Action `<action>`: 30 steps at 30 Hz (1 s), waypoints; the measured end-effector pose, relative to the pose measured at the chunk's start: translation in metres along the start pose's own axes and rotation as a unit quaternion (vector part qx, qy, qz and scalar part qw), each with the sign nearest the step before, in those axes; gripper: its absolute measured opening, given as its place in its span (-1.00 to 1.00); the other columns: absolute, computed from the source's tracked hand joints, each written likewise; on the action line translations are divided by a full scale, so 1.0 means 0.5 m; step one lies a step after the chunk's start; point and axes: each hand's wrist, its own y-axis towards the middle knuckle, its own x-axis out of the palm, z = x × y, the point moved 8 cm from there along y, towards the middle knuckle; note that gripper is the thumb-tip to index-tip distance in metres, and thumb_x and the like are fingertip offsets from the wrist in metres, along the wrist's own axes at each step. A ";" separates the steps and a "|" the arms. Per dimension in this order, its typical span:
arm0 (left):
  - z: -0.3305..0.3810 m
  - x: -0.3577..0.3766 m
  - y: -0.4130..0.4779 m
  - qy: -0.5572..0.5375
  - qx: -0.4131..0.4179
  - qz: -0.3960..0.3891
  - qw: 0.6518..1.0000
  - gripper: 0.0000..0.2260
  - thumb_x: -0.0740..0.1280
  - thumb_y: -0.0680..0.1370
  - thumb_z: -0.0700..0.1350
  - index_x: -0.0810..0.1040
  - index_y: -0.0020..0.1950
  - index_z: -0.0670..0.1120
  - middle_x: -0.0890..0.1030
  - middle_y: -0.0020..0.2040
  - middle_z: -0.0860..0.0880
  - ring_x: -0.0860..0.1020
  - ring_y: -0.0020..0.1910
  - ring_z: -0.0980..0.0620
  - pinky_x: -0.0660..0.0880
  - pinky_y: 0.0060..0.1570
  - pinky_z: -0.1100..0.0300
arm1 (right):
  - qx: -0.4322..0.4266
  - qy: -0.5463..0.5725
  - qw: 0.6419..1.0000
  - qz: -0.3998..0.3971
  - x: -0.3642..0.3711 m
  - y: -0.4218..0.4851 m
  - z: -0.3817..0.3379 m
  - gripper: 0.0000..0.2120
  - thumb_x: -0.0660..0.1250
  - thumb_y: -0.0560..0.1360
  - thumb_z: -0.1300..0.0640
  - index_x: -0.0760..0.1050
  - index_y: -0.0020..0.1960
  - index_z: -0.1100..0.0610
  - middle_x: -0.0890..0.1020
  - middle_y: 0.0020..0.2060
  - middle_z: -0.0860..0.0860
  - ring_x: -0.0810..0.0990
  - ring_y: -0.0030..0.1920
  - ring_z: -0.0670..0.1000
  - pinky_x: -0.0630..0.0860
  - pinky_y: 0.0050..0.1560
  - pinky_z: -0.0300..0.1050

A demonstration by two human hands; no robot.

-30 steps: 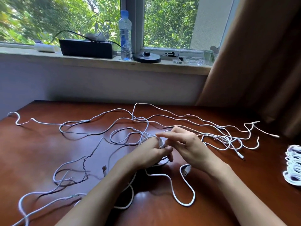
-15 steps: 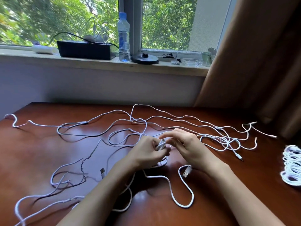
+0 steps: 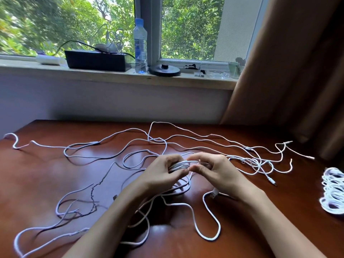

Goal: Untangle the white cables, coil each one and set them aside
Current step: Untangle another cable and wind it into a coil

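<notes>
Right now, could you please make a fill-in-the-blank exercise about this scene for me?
1. The left hand and the right hand grip a bundle of white ____.
2. The water bottle stands on the ____.
3. The finished coils lie near the table's ____ edge.
Missing words: cable; windowsill; right.

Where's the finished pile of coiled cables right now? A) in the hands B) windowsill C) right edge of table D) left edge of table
C: the coiled cables lie at the right edge of the table, apart from the loose tangle, while the left hand and right hand hold a cable bundle mid-table.
</notes>
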 end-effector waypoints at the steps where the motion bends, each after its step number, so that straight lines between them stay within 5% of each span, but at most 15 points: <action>1: 0.002 0.004 -0.002 -0.016 -0.007 -0.012 1.000 -0.86 0.36 0.50 -0.09 0.57 -0.11 -0.17 0.45 -0.36 0.13 0.37 -0.38 0.20 0.30 -0.34 0.30 | 0.001 0.005 1.000 0.004 -0.001 0.000 0.004 -0.78 0.42 0.47 -0.18 0.63 0.08 -0.16 0.48 -0.40 -0.14 0.38 -0.37 -0.11 0.41 -0.28 -0.03; 3: -0.001 0.011 -0.003 -0.055 -0.028 -0.030 0.998 -0.85 0.26 0.42 -0.17 0.56 -0.08 -0.19 0.45 -0.38 0.16 0.37 -0.40 0.22 0.30 -0.35 0.38 | 0.000 0.002 1.000 0.017 -0.005 0.000 0.014 -0.74 0.41 0.42 -0.32 0.61 0.05 -0.25 0.37 -0.44 -0.05 0.28 -0.39 -0.03 0.31 -0.33 0.00; 5: -0.007 0.012 -0.003 -0.084 -0.035 -0.030 0.995 -0.82 0.23 0.40 -0.20 0.55 -0.06 -0.17 0.48 -0.33 0.13 0.37 -0.36 0.16 0.30 -0.32 0.31 | -0.002 -0.027 0.999 0.020 -0.009 0.000 0.017 -0.69 0.37 0.40 -0.43 0.60 0.03 -0.30 0.48 -0.43 0.06 0.37 -0.38 0.11 0.39 -0.33 0.01; 8: -0.015 0.010 -0.004 -0.136 -0.036 -0.027 0.990 -0.84 0.28 0.46 -0.18 0.54 0.00 -0.18 0.53 -0.23 -0.02 0.40 -0.25 0.05 0.31 -0.23 0.15 | -0.005 -0.053 0.998 0.032 -0.013 -0.002 0.019 -0.66 0.33 0.46 -0.42 0.62 0.07 -0.23 0.55 -0.39 0.13 0.43 -0.36 0.16 0.47 -0.30 0.13; 11: -0.013 0.012 -0.005 -0.188 -0.038 -0.031 0.981 -0.86 0.31 0.51 -0.13 0.54 0.02 -0.16 0.52 -0.25 0.07 0.40 -0.27 0.13 0.34 -0.27 0.26 | 0.002 -0.056 0.998 0.032 -0.009 -0.002 0.025 -0.72 0.30 0.49 -0.41 0.59 0.08 -0.32 0.61 -0.34 0.15 0.53 -0.32 0.18 0.51 -0.25 0.18; 15: -0.022 0.009 0.003 -0.181 -0.035 0.001 0.983 -0.95 0.33 0.57 -0.15 0.54 -0.04 -0.12 0.47 -0.37 0.17 0.36 -0.37 0.20 0.29 -0.33 0.32 | 0.024 -0.032 0.999 0.010 0.005 -0.002 0.039 -0.53 0.25 0.50 -0.44 0.58 0.10 -0.08 0.65 -0.20 0.25 0.61 -0.16 0.29 0.53 -0.09 0.31; 24: -0.032 -0.007 0.009 -0.176 -0.023 0.047 0.983 -0.95 0.36 0.58 -0.16 0.57 -0.06 -0.13 0.53 -0.32 0.06 0.45 -0.31 0.12 0.41 -0.24 0.27 | 0.066 0.026 0.997 -0.023 0.028 -0.009 0.014 -0.53 0.21 0.56 -0.28 0.52 -0.09 0.15 0.47 -0.33 -0.03 0.39 -0.28 -0.05 0.41 -0.14 0.19; 30: -0.037 -0.009 0.005 -0.226 -0.035 0.013 0.973 -0.82 0.39 0.55 -0.05 0.64 0.01 -0.15 0.54 -0.26 0.01 0.45 -0.25 0.11 0.42 -0.17 0.32 | 0.088 0.114 0.989 -0.010 0.011 -0.009 0.017 -0.64 0.24 0.65 -0.03 0.52 -0.03 0.30 0.42 -0.39 -0.17 0.33 -0.36 -0.18 0.31 -0.33 -0.28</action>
